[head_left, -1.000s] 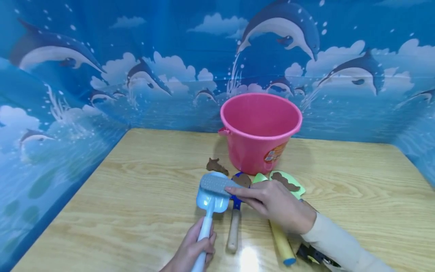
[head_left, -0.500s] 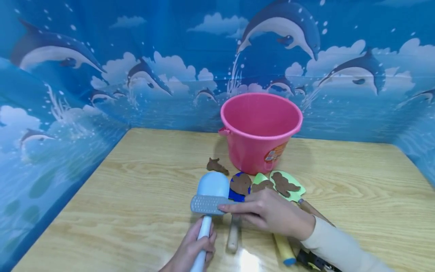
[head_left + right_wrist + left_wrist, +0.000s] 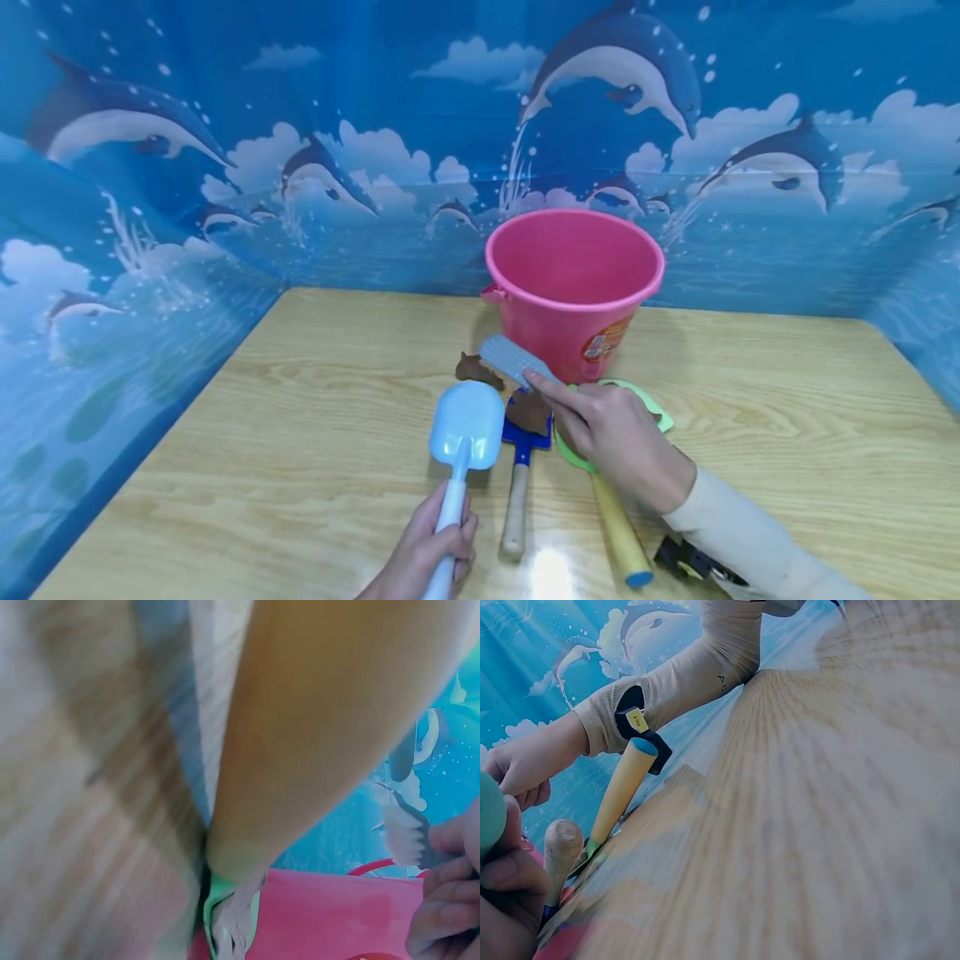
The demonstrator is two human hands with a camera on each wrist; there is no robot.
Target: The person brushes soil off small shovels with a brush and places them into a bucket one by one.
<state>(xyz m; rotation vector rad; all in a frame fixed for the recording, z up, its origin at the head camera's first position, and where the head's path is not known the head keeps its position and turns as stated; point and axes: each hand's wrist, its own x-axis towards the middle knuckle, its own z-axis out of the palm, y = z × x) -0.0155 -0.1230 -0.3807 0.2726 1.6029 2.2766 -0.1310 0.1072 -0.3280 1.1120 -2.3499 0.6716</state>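
Note:
My left hand (image 3: pixel 427 546) grips the handle of a light blue toy shovel (image 3: pixel 467 421), its blade facing up. In my right hand (image 3: pixel 626 442) is a grey-blue brush (image 3: pixel 513 360), index finger along its back; pale bristles show in the right wrist view. The brush is above the table, right of the light blue blade and apart from it, in front of the bucket. Below it lies a dark blue shovel (image 3: pixel 517 508) with brown clay-like stuff on its blade. A green shovel with a yellow handle (image 3: pixel 621 533) lies partly hidden under my right hand.
A pink bucket (image 3: pixel 540 333) stands at the back. A brown lump (image 3: pixel 478 369) lies on the wooden table (image 3: pixel 322 417) left of it. Another green blade (image 3: pixel 637 396) shows behind my right hand. A dolphin-print sheet (image 3: pixel 390 100) hangs behind and at the sides.
The brush swept down the light blue shovel's blade to its handle end, then lifted off and moved up and right toward the bucket. My left hand and the shovel stayed nearly still.

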